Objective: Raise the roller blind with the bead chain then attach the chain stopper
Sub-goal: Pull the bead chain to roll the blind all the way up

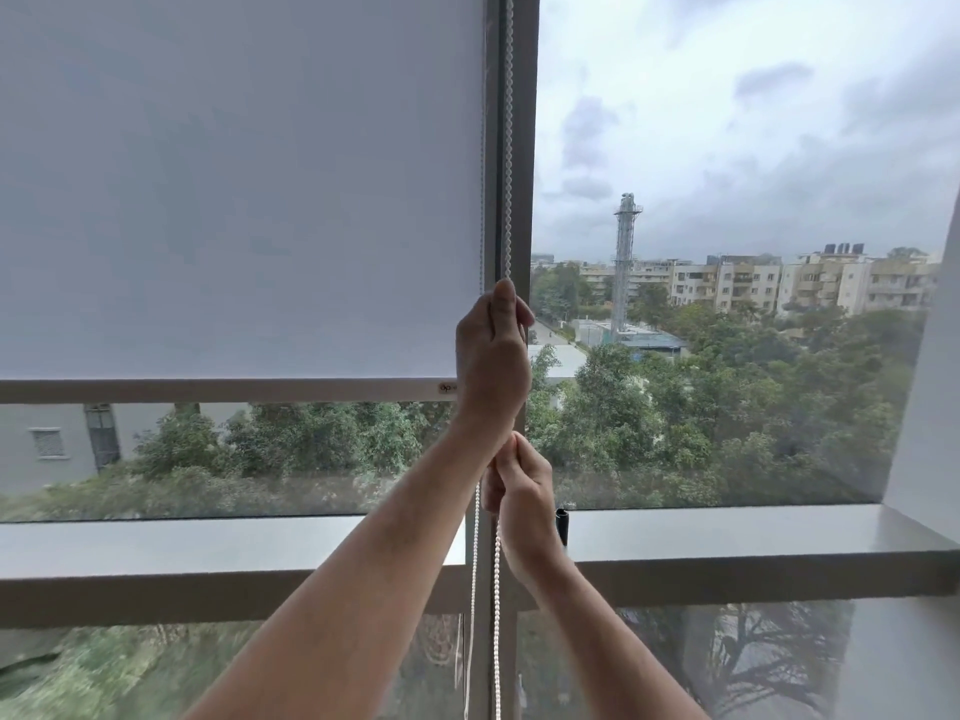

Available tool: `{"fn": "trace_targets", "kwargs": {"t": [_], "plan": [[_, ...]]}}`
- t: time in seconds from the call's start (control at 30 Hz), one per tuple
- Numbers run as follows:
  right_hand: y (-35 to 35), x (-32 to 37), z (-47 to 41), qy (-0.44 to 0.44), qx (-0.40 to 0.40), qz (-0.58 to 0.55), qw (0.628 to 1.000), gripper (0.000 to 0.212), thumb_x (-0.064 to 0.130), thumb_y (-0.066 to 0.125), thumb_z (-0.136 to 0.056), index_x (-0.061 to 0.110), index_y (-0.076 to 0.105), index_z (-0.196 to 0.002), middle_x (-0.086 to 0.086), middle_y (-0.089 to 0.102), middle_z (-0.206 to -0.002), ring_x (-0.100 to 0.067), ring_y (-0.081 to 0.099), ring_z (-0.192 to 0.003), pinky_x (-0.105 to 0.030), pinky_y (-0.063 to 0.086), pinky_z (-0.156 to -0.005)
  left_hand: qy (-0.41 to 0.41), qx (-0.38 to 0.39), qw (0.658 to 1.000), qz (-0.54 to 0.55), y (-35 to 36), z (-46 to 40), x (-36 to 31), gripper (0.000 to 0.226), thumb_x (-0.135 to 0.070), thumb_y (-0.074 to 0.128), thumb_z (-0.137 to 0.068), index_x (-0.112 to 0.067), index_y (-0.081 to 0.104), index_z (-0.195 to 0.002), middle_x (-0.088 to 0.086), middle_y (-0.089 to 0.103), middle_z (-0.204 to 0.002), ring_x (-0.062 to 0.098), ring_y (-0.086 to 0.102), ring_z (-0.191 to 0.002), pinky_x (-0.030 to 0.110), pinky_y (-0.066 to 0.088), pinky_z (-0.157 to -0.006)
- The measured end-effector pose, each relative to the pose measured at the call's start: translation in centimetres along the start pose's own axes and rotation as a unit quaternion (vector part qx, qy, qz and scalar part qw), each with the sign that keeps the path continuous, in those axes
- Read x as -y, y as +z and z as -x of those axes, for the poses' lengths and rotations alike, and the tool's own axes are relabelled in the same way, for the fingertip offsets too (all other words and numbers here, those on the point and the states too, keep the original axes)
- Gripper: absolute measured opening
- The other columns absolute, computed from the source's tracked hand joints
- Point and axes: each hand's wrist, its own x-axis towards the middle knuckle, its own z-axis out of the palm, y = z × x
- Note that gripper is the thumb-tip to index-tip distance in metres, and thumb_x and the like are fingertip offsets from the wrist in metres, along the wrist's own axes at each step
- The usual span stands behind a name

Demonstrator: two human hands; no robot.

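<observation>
Left hand (491, 361) up high, fist closed on bead chain (508, 148); right hand (522, 498) just below, also gripping chain. Blind (234, 200) approx halfway down window.

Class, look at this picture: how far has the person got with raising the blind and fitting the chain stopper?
Partly done: the roller blind has its bottom bar well above the sill, yet still covers most of the pane. In hand: the left hand and the right hand grip the bead chain. Left: more raising and the stopper, which I cannot identify.
</observation>
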Motion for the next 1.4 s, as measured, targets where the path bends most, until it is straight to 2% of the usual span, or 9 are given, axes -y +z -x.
{"fn": "trace_targets", "kwargs": {"t": [0.1,0.2,0.37,0.57,0.83,0.97,1.17,1.3,1.4], "plan": [[-0.9,0.9,-0.5,0.03,0.062,-0.005,0.998,0.037,0.031,0.042,-0.099,0.024,0.061,-0.067,0.002,0.052,-0.057,-0.011,0.043,-0.05,-0.021,0.037,-0.051,0.05,-0.007,0.996,-0.071,-0.9,0.6,0.5,0.041,-0.03,0.037,-0.105,-0.024,0.05,-0.066,-0.012,0.041,-0.045,0.003,0.036,-0.043,0.021,0.029,-0.044],[-1.6,2.2,-2.2,0.048,0.023,0.057,0.997,0.045,0.034,0.03,-0.106,0.025,0.073,-0.094,-0.002,0.075,-0.091,-0.016,0.069,-0.085,-0.031,0.05,-0.076,0.051,-0.002,0.993,-0.111,-2.1,2.8,2.6,0.037,-0.024,0.039,-0.105,-0.021,0.051,-0.07,-0.01,0.046,-0.048,-0.001,0.043,-0.04,0.012,0.033,-0.042],[0.4,6.5,-5.8,-0.021,-0.029,0.08,0.996,0.041,0.041,0.031,-0.106,0.02,0.065,-0.112,0.002,0.067,-0.101,-0.016,0.062,-0.099,-0.032,0.051,-0.088,-0.003,0.018,0.991,-0.131,-3.1,7.2,6.3,0.036,-0.013,0.041,-0.104,-0.014,0.057,-0.072,-0.009,0.054,-0.058,0.002,0.045,-0.05,0.02,0.036,-0.045],[4.8,13.1,-9.7,-0.088,-0.026,0.04,0.995,0.038,0.024,0.034,-0.107,0.021,0.068,-0.09,0.004,0.046,-0.058,-0.01,0.04,-0.045,-0.027,0.034,-0.041,0.004,0.025,0.992,-0.127,-3.4,9.0,6.9,0.039,-0.022,0.04,-0.105,-0.027,0.049,-0.067,-0.011,0.044,-0.048,0.004,0.031,-0.042,0.019,0.025,-0.041],[5.8,11.7,-9.1,-0.24,-0.08,0.043,0.966,0.033,0.023,0.041,-0.101,0.021,0.061,-0.075,0.005,0.042,-0.053,-0.017,0.034,-0.048,-0.027,0.027,-0.044,-0.081,0.043,0.996,0.007,-5.5,7.2,7.5,0.053,-0.049,0.032,-0.099,-0.028,0.058,-0.058,-0.01,0.037,-0.046,0.009,0.031,-0.041,0.023,0.027,-0.041],[5.6,9.1,-6.8,-0.233,-0.084,0.086,0.965,0.033,0.013,0.042,-0.103,0.018,0.059,-0.075,0.018,0.054,-0.053,0.002,0.044,-0.048,-0.015,0.033,-0.048,-0.093,-0.006,0.996,-0.002,-6.2,4.5,6.1,0.062,-0.059,0.021,-0.1,-0.032,0.07,-0.073,-0.004,0.061,-0.054,0.007,0.057,-0.048,0.02,0.045,-0.047],[5.0,5.8,-3.9,-0.213,-0.075,0.082,0.971,0.036,0.009,0.043,-0.099,0.022,0.057,-0.069,0.015,0.052,-0.054,-0.001,0.041,-0.048,-0.02,0.034,-0.048,-0.09,0.013,0.996,0.014,-5.3,-2.2,-0.2,0.044,-0.05,0.032,-0.103,-0.021,0.065,-0.097,0.004,0.066,-0.079,0.023,0.066,-0.082,0.042,0.054,-0.081],[4.6,4.0,-2.6,-0.187,-0.069,0.087,0.976,0.033,0.023,0.041,-0.1,0.024,0.055,-0.07,0.014,0.043,-0.05,-0.013,0.032,-0.048,-0.029,0.026,-0.049,-0.09,0.075,0.988,0.103,-2.9,-5.6,-5.6,0.048,-0.047,0.03,-0.104,-0.01,0.061,-0.108,0.006,0.066,-0.073,0.019,0.068,-0.066,0.034,0.059,-0.065],[4.1,2.5,-1.7,-0.182,-0.073,0.106,0.975,0.034,0.027,0.04,-0.1,0.02,0.055,-0.07,0.012,0.043,-0.051,-0.014,0.032,-0.048,-0.029,0.025,-0.049,-0.08,0.074,0.99,0.088,-0.8,-6.5,-7.7,0.038,-0.035,0.036,-0.106,-0.011,0.064,-0.095,-0.006,0.052,-0.055,0.008,0.048,-0.046,0.02,0.039,-0.041]]}}
